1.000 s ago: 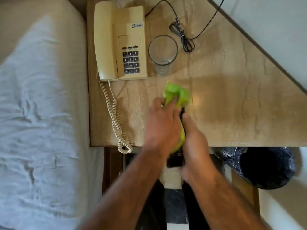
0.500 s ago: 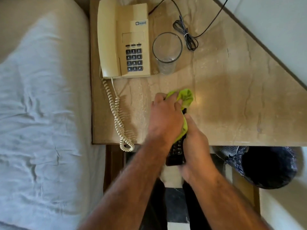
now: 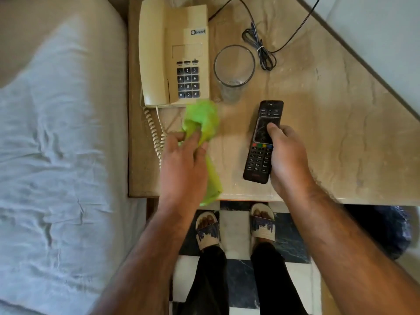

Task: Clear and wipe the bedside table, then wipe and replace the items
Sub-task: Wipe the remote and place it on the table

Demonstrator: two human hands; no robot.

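Note:
My right hand (image 3: 287,155) grips a black remote control (image 3: 261,142) from its right side, thumb on its face, low over the marble bedside table (image 3: 329,137). To the left, my left hand (image 3: 184,167) holds a green cloth (image 3: 202,123) bunched over the table's front left part; the cloth's tail hangs past the front edge. A cream corded telephone (image 3: 172,53) sits at the back left. An empty clear glass (image 3: 234,71) stands beside it.
A bundled black cable (image 3: 261,51) lies behind the glass. The phone's coiled cord (image 3: 155,133) runs down the table's left side. A bed with grey sheets (image 3: 56,155) adjoins on the left. A dark bin (image 3: 384,230) stands under the table's right. My sandalled feet are on checkered floor.
My hands have come apart. The left one carried the green cloth to the left, the right one moved the remote forward over the table; before, the cloth was wrapped round the remote.

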